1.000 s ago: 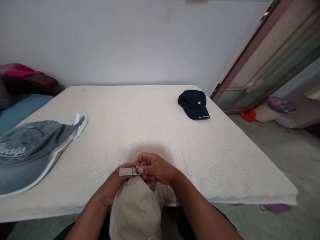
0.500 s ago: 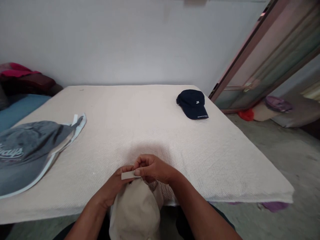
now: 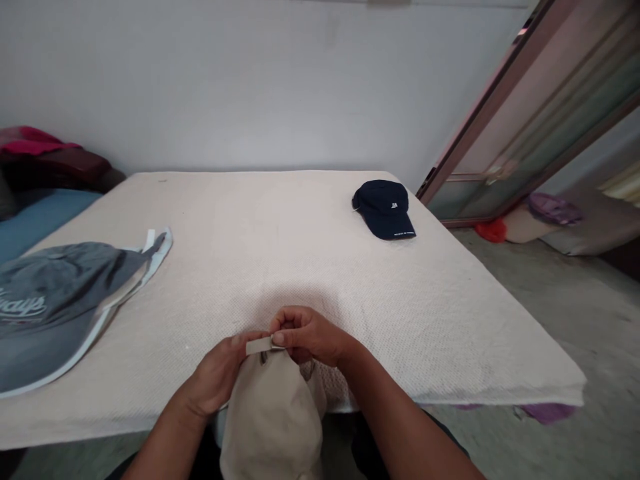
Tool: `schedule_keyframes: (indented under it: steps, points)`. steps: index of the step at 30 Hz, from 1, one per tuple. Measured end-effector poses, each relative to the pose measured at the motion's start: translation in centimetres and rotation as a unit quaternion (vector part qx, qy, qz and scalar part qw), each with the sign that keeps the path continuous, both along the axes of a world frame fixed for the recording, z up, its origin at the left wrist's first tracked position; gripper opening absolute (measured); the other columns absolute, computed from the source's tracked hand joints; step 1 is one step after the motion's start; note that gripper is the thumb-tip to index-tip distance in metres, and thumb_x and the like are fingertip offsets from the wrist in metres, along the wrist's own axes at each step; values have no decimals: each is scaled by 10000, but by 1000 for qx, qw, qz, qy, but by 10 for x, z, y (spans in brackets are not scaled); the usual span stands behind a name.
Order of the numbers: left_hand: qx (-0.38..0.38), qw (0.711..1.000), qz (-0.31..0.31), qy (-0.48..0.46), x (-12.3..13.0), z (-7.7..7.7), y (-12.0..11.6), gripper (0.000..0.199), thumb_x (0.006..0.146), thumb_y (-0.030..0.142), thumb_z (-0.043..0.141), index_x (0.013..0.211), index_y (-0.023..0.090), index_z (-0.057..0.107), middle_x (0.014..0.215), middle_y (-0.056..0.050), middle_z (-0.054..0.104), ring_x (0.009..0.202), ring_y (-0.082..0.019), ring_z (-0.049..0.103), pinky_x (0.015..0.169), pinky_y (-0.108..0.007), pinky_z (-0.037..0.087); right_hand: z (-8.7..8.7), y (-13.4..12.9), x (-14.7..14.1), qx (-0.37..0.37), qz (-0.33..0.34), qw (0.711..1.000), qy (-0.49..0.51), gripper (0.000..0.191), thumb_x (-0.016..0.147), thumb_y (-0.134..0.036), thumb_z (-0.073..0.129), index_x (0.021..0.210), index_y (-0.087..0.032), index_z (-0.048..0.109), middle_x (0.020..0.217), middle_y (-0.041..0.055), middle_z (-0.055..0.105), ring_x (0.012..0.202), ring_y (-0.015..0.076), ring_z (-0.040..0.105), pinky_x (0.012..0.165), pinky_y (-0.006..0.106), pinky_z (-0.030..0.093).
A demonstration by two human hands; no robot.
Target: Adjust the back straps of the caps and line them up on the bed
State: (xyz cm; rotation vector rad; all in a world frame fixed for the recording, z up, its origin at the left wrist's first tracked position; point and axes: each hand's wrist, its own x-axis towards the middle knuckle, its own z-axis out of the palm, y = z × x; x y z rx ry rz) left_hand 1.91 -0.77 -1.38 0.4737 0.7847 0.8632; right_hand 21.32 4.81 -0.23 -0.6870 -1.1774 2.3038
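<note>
Beige cloth forms the cap (image 3: 274, 413) at the worktop's (image 3: 240, 253) near edge, its strap (image 3: 259, 345) uppermost. The right hand's (image 3: 313, 337) fingers are pinched shut on the strap; the left hand's (image 3: 223, 370) are curled against the cap's side, their exact grip hidden. A navy cap (image 3: 384, 208) lies near the far right corner, a grey cap (image 3: 60, 293) along the left edge.

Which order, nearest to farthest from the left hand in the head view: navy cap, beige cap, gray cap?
1. Beige cap, touching the left hand.
2. Gray cap, left side of the table.
3. Navy cap, far right of the table.
</note>
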Motion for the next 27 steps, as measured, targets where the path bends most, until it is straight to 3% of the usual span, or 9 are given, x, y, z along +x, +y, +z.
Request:
schedule_keyframes:
  steps: [3,10,17,23,27]
  points:
    - [-35,999,1,-6,6,0,1,409,735,516,618,872,145,720,773,-90,708,725,-211,629,713,-312,471,-1,0,0,20,0,1000,-5,223,727,-304,703,810,-158,557,550,-73,467,403,26,349,361,164,234]
    - [8,996,-50,80,16,6,5,150,775,240,649,849,115,685,730,-80,679,686,-177,607,658,-286,449,-4,0,-2,11,20,1000,-10,201,734,-278,691,821,-160,554,565,-71,471,397,20,335,368,165,238]
    - [26,994,-65,89,17,9,5,210,781,263,623,901,106,695,787,-109,692,690,-179,596,663,-292,446,-8,0,-2,-1,18,1000,3,195,735,-262,686,852,-156,571,591,-59,472,428,25,352,383,157,256]
    - [33,992,-49,110,16,7,3,168,767,257,620,802,109,692,746,-90,689,665,-172,591,637,-272,441,-10,-1,-2,-6,8,1000,-3,177,749,-254,669,858,-154,573,584,-59,460,437,28,363,391,155,252]
    - [20,994,-43,103,17,6,3,191,751,233,624,870,106,702,735,-88,698,648,-179,605,626,-272,447,-10,-2,-2,-15,11,1000,-4,170,756,-258,660,859,-156,570,578,-63,450,438,27,357,392,151,250]
